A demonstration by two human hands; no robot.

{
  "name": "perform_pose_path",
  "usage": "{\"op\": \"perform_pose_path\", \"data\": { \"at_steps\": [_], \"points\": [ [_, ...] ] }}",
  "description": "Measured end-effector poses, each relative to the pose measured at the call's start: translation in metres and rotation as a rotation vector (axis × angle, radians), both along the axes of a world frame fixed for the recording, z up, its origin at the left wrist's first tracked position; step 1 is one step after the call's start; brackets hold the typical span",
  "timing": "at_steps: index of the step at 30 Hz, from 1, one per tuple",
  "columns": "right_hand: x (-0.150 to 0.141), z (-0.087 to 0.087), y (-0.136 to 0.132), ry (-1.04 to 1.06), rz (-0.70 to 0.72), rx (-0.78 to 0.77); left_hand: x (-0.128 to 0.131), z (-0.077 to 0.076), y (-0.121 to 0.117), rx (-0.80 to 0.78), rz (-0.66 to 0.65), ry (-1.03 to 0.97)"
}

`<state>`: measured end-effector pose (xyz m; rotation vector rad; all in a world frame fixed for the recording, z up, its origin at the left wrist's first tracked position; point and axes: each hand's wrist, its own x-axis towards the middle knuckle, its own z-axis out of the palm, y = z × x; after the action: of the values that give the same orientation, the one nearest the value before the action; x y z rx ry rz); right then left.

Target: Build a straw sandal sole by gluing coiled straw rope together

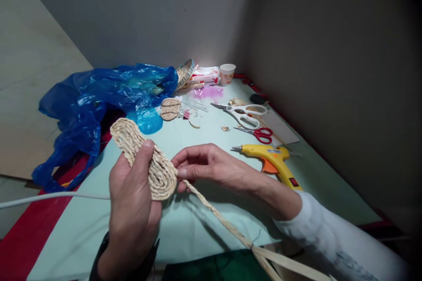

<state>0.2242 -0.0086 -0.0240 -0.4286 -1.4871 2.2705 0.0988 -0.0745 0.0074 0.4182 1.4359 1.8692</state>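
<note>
My left hand (pixel 135 184) is closed around a long oval coil of braided straw (pixel 161 169), its thumb lying across the top face. At the coil's right end, the thumb and fingers of my right hand (pixel 198 164) pinch the braided straw cord (pixel 211 208) where it leaves the coil. From there the cord runs down to the lower right and parts into loose flat strands (pixel 293 261). A yellow glue gun (pixel 277 156) with an orange trigger lies just beyond my right forearm.
White-handled scissors (pixel 244 112) and small red scissors (pixel 260 134) lie right of centre. A blue plastic bag (pixel 108 83) spreads across the left back. Behind are a round woven piece (pixel 170 109), a basket (pixel 185 72) and a paper cup (pixel 227 73). A white cable (pixel 52 196) crosses at left.
</note>
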Motion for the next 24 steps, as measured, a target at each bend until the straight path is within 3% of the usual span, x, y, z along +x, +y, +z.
{"op": "perform_pose_path", "data": {
  "at_steps": [6, 11, 14, 18, 24],
  "points": [
    [-0.001, 0.001, 0.000, -0.016, -0.002, -0.025, -0.001, 0.000, -0.002, -0.002, -0.042, 0.037],
    [0.005, 0.007, -0.002, -0.074, -0.041, 0.099, -0.004, 0.001, -0.008, 0.033, -0.082, -0.067],
    [0.008, 0.008, -0.003, -0.071, 0.013, 0.142, -0.006, 0.003, -0.013, -0.014, -0.066, -0.155],
    [0.011, 0.010, -0.003, -0.041, 0.104, 0.081, -0.008, 0.006, -0.023, -0.104, -0.057, -0.241],
    [0.020, 0.017, -0.005, -0.076, 0.131, -0.008, -0.015, 0.007, -0.033, -0.130, -0.103, -0.314]
  ]
}}
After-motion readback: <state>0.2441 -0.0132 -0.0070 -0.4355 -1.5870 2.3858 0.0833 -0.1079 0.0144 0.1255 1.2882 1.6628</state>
